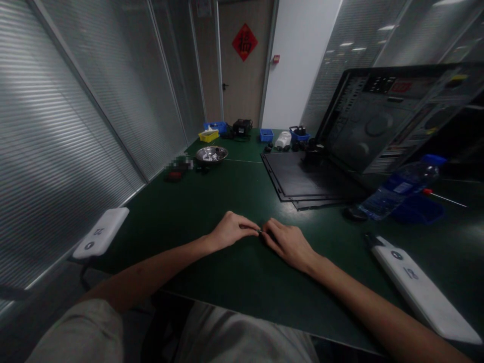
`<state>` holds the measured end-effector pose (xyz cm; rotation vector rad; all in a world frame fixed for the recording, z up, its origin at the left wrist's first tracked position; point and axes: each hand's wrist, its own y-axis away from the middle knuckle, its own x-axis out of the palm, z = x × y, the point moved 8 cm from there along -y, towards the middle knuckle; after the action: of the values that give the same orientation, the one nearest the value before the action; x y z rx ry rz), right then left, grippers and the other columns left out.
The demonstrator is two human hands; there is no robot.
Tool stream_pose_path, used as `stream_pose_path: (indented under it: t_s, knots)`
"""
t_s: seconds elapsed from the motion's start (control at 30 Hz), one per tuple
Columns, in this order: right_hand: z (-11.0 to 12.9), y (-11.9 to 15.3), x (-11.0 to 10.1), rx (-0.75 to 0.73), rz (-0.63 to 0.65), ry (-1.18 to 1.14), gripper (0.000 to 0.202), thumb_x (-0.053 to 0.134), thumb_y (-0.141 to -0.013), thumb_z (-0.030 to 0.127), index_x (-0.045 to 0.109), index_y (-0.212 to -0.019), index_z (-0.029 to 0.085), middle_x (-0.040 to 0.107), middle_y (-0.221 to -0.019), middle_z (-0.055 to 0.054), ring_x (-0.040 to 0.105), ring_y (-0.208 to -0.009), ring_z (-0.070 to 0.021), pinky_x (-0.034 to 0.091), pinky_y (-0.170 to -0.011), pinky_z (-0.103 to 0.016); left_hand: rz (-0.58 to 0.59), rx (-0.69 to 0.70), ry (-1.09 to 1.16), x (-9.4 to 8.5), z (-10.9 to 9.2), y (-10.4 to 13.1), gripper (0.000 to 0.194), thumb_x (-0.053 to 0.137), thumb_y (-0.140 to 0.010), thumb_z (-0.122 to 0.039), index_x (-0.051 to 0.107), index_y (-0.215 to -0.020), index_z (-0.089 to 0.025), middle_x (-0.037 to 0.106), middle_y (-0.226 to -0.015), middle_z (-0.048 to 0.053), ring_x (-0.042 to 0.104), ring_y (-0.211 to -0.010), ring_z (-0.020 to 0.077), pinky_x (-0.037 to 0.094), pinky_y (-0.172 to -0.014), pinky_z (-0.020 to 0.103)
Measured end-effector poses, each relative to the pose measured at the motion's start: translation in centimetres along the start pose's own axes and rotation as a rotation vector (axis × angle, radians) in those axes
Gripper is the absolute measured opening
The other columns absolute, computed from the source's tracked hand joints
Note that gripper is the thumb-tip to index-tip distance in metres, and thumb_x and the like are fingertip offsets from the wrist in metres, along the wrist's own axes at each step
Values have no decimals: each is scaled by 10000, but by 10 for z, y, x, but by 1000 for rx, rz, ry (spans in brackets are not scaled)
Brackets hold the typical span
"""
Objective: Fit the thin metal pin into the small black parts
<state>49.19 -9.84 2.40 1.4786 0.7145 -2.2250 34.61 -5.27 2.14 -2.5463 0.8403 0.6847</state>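
Note:
Low over the green tabletop (242,191), my left hand (233,229) and my right hand (287,241) meet fingertip to fingertip. A tiny dark piece (260,231) with a light glint sits between them, too small to name. My left thumb and forefinger pinch it from one side. On the other side, the fingers of my right hand are bent and closed toward it, partly hiding each other. Beyond my hands lie flat black panels (302,174), apart from both.
An open computer case (385,116) stands back right, with a tilted water bottle (404,186) and a red-handled screwdriver (428,192) before it. White numbered devices (419,282) lie at either side. Farther back are a metal bowl (212,154), a yellow tray (208,136) and blue bins (266,135).

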Motion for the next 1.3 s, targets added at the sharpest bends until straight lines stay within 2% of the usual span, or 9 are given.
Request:
stream_pose_path:
  t_s: [0.23, 0.4, 0.57, 0.7, 0.9, 1.0, 1.1, 1.17, 1.3]
  knots:
    - [-2, 0, 0, 23, -10, 13, 165, 435, -1080, 341, 558, -1077, 231, 631, -1010, -44, 624, -770, -181, 417, -643, -286, -15, 30, 32, -2, -5, -1, 197, 782, -886, -284, 832, -1058, -203, 783, -1041, 57, 691, -859, 178, 504, -766, 274]
    - [-6, 1, -1, 49, -19, -5, 152, 459, -1067, 339, 570, -1071, 236, 638, -1021, -35, 622, -761, -174, 411, -648, -284, -114, -26, 23, -11, 10, -7, 237, 791, -878, -297, 809, -1091, -193, 740, -975, 47, 617, -783, 152, 459, -694, 266]
    - [-8, 1, -2, 63, -34, -27, 153, 472, -1062, 351, 581, -1057, 244, 641, -1011, -24, 616, -749, -166, 404, -648, -286, -70, -36, -56, -10, 18, -14, 174, 746, -908, -228, 759, -1076, -184, 720, -936, 18, 615, -801, 151, 460, -717, 268]
    - [-9, 2, -3, 69, -42, -41, 139, 477, -1060, 344, 578, -1065, 249, 639, -1014, -17, 616, -751, -165, 407, -663, -288, -18, 61, -202, -10, 13, -16, 90, 700, -951, -233, 756, -1015, -203, 713, -1015, 29, 627, -938, 181, 483, -826, 301]
    - [-8, 2, -6, 85, -41, -75, 156, 468, -1062, 350, 585, -1062, 247, 633, -992, -17, 609, -735, -161, 414, -675, -288, 15, 170, -269, -11, 1, -13, 182, 611, -999, -194, 748, -1118, -211, 699, -1183, 60, 614, -1117, 209, 473, -1012, 367]
    - [-11, 4, -9, 101, -58, -119, 158, 476, -1055, 352, 594, -1053, 246, 636, -993, -19, 598, -719, -156, 418, -665, -286, 27, 206, -262, -9, -11, -7, 263, 567, -999, -151, 716, -1207, -211, 697, -1206, 69, 605, -1147, 210, 470, -1038, 372]
    - [-14, 5, -12, 111, -99, -166, 147, 498, -1044, 348, 603, -1036, 245, 642, -988, -17, 600, -731, -157, 436, -683, -289, 78, 225, -279, -4, -20, -2, 264, 656, -975, -258, 704, -1230, -208, 709, -1168, 74, 608, -1112, 228, 486, -1004, 383]
    - [-16, 5, -13, 112, -119, -182, 148, 508, -1040, 350, 610, -1033, 243, 647, -986, -18, 608, -750, -161, 449, -707, -294, 98, 223, -306, -3, -22, -1, 264, 688, -966, -317, 712, -1206, -210, 714, -1137, 72, 611, -1083, 232, 492, -973, 386]
    - [-16, 5, -13, 109, -124, -190, 158, 504, -1046, 349, 619, -1037, 241, 653, -998, -23, 616, -772, -163, 462, -729, -299, 97, 215, -339, -7, -19, -1, 184, 671, -977, -287, 720, -1139, -214, 698, -1149, 68, 598, -1119, 230, 480, -993, 388]
